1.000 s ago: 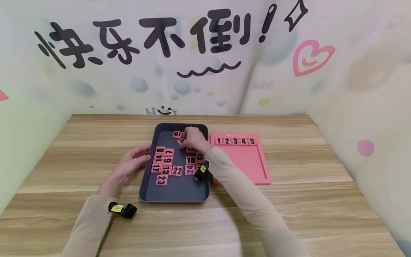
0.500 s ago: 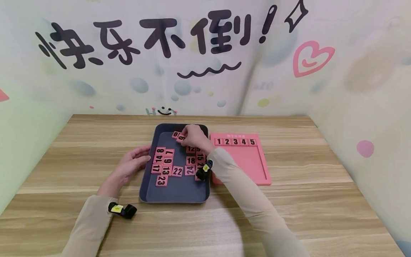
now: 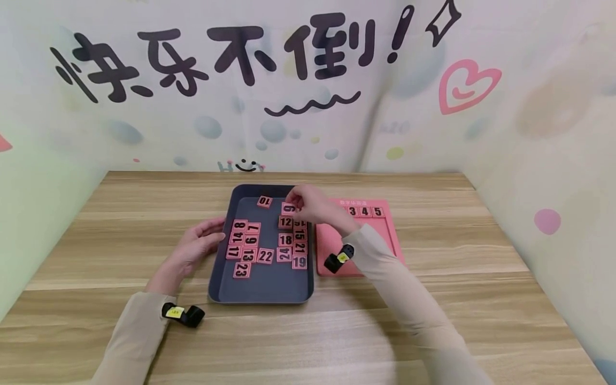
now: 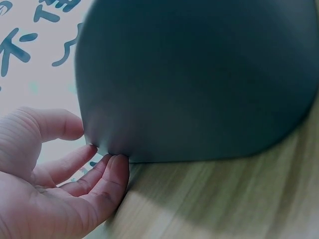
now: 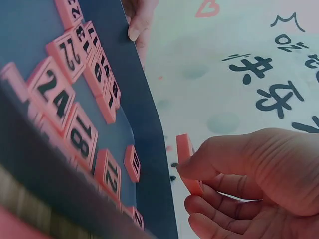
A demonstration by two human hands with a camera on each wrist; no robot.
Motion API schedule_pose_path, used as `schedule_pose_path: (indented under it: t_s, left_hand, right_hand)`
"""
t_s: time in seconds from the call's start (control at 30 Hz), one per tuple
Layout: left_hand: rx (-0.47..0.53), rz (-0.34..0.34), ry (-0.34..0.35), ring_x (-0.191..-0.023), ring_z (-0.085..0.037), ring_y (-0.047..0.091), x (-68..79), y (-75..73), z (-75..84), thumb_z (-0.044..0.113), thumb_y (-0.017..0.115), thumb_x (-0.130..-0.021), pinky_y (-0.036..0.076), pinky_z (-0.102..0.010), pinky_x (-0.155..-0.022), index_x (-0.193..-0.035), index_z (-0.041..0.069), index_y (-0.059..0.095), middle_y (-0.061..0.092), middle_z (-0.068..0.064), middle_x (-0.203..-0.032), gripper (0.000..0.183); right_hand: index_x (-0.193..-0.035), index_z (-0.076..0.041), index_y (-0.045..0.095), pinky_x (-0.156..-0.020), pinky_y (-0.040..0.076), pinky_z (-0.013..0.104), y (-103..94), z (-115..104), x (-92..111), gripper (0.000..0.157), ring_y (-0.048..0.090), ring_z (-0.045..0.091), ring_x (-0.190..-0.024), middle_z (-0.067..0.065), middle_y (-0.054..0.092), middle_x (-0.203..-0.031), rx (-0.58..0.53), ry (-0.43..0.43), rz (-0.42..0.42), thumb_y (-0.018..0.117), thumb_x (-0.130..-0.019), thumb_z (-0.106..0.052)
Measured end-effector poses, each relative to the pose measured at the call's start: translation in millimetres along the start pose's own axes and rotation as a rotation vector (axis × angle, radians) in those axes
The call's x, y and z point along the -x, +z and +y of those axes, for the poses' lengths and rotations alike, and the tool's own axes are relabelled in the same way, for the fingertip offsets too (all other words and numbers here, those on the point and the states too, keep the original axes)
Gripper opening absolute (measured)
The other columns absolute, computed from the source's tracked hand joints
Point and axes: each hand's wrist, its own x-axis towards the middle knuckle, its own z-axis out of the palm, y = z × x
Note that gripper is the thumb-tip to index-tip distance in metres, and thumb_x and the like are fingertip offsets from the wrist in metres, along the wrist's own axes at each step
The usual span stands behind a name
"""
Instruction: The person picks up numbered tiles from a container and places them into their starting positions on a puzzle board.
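Observation:
My left hand (image 3: 198, 243) holds the left rim of a dark blue-grey tray (image 3: 262, 289). In the left wrist view its thumb is at the rim and its fingertips (image 4: 118, 164) touch the tray's lower edge. My right hand (image 3: 315, 206) pinches a pink number tile marked 6 (image 3: 289, 208) between thumb and fingers, over the tray's upper right part. The right wrist view shows this tile (image 5: 184, 145) edge-on, raised off the tray. Below it lie tile 12 (image 3: 285, 222) and tile 18 (image 3: 285, 240); tile 10 (image 3: 264, 201) lies alone near the back.
A pink number-puzzle board (image 3: 331, 243) stands right of the tray, with a row of tiles along its top, partly hidden by my right arm. Several more tiles, such as tile 22 (image 3: 265, 256), lie in the tray. Wooden table (image 3: 120, 224) surrounds both; a printed wall stands behind.
My right hand has moved right with tile 6, away from beside tile 10 to above tile 12. Tiles 21 and 19 are now uncovered. My left hand has stayed on the rim.

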Motion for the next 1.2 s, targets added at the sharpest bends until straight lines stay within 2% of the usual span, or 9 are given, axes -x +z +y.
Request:
schedule_pose_path:
  t_s: [0.23, 0.4, 0.73, 1.07, 1.2]
  left_hand:
    - [0.005, -0.005, -0.004, -0.099, -0.001, 0.053, -0.4, 0.5, 0.8, 0.003, 0.05, -0.094, 0.047, -0.018, -0.081, -0.143, -0.007, 0.027, 0.031, -0.029, -0.142, 0.056]
    - [0.003, 0.001, -0.004, -0.099, 0.0, 0.053, -1.1, 0.4, 1.3, 0.003, 0.05, -0.093, 0.046, -0.017, -0.082, -0.143, -0.006, 0.027, 0.031, -0.028, -0.143, 0.056]
    - [0.001, -0.009, 0.001, -0.099, -0.001, 0.053, -2.0, 0.1, -2.1, 0.002, 0.051, -0.093, 0.047, -0.018, -0.083, -0.143, -0.007, 0.028, 0.032, -0.028, -0.142, 0.056]
    - [0.009, -0.002, 0.003, -0.098, -0.001, 0.053, -1.0, 0.5, -0.7, 0.002, 0.051, -0.093, 0.047, -0.018, -0.082, -0.142, -0.007, 0.028, 0.032, -0.029, -0.142, 0.055]
    - [0.002, -0.001, -0.005, -0.099, -0.001, 0.053, -1.3, 0.0, 0.6, 0.002, 0.05, -0.093, 0.047, -0.017, -0.082, -0.143, -0.007, 0.028, 0.032, -0.029, -0.142, 0.055]
  right_hand:
    - [-0.106, 0.001, 0.063, -0.073, 0.048, 0.031, -12.8, 26.3, 22.2, 0.031, 0.053, 0.023, -0.085, 0.011, 0.059, -0.095, 0.002, -0.01, 0.016, 0.069, -0.075, 0.002]
    - [-0.104, 0.004, 0.062, -0.073, 0.048, 0.033, -19.2, 44.9, 33.3, 0.032, 0.053, 0.023, -0.083, 0.012, 0.059, -0.093, -0.002, 0.028, 0.029, 0.07, -0.074, 0.004]
    - [-0.101, 0.005, 0.063, -0.071, 0.048, 0.031, -11.3, 72.6, 48.0, 0.03, 0.054, 0.022, -0.08, 0.012, 0.06, -0.09, 0.031, 0.07, -0.009, 0.071, -0.073, 0.007]
    - [-0.099, 0.003, 0.066, -0.069, 0.048, 0.03, -7.4, 84.6, 54.2, 0.034, 0.054, 0.021, -0.079, 0.011, 0.063, -0.09, 0.092, -0.022, -0.049, 0.064, -0.067, 0.015]
    - [-0.105, 0.004, 0.064, -0.075, 0.049, 0.033, -7.4, 82.9, 54.5, 0.037, 0.056, 0.023, -0.086, 0.012, 0.063, -0.096, 0.099, -0.007, -0.05, 0.068, -0.069, 0.013]
